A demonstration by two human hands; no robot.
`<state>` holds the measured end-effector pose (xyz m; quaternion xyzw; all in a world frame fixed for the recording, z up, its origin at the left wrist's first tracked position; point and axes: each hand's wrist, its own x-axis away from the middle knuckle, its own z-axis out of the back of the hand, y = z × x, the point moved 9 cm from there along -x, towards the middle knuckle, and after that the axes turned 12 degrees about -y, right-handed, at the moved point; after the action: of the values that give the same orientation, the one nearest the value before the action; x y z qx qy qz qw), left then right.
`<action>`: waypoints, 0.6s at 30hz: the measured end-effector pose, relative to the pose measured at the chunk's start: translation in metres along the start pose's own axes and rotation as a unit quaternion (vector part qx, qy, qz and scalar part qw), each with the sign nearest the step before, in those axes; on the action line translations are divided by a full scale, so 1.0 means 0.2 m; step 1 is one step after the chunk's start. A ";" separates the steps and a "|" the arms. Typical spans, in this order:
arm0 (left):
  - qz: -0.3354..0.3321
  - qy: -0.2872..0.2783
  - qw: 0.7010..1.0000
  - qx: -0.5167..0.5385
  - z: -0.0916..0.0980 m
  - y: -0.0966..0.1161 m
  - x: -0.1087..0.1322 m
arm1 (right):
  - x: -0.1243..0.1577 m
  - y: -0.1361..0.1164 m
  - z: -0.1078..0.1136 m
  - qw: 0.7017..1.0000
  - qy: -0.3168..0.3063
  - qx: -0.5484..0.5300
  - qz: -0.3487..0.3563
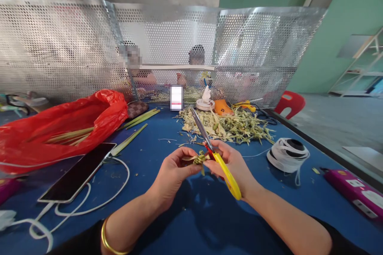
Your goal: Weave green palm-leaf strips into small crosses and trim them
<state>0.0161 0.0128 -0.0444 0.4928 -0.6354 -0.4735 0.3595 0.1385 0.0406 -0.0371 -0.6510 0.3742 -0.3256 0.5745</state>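
Observation:
Over the blue table, my left hand pinches a small knotted piece of green leaf between thumb and fingers. My right hand is closed around yellow-handled scissors, their blades pointing up and away from me. The thumb and fingertips of that same hand also meet the right side of the leaf piece. Just beyond the hands lies a loose pile of pale green leaf strips. Whether the scissor blades are slightly parted is hard to see.
On the left, a red plastic bag holds long leaf stalks, beside a tablet-like phone with a white cable. A spool of white cord and a purple power strip lie right. Behind a perforated metal screen sit people.

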 end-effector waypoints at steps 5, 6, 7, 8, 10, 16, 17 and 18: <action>0.029 -0.007 0.999 -0.025 0.00 0.00 0.00 | 0.00 0.00 0.01 1.000 -0.008 0.013 0.011; 0.039 -0.008 0.999 -0.032 0.00 0.00 -0.01 | 0.00 0.00 0.00 1.000 -0.012 0.019 0.008; 0.049 -0.007 0.998 -0.039 0.00 -0.01 -0.01 | -0.01 0.00 0.00 1.000 -0.017 0.025 0.006; 0.055 -0.004 0.997 -0.046 0.01 -0.01 -0.01 | -0.01 0.00 0.00 0.999 -0.022 0.032 0.007; 0.055 0.008 0.996 -0.062 0.03 -0.01 -0.01 | -0.01 -0.01 0.00 0.999 -0.029 0.042 0.016; 0.046 -0.002 0.995 -0.090 0.02 0.02 -0.02 | -0.01 -0.01 -0.01 0.997 -0.039 0.045 0.041; 0.052 -0.010 0.994 -0.092 0.02 0.02 -0.02 | -0.01 -0.01 -0.01 0.997 -0.039 0.050 0.041; 0.057 -0.016 0.994 -0.095 0.02 0.01 -0.02 | -0.01 -0.01 -0.01 0.997 -0.037 0.055 0.040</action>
<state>0.0132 0.0172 -0.0430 0.4117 -0.6201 -0.5183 0.4211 0.1358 0.0421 -0.0350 -0.6144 0.3603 -0.2979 0.6355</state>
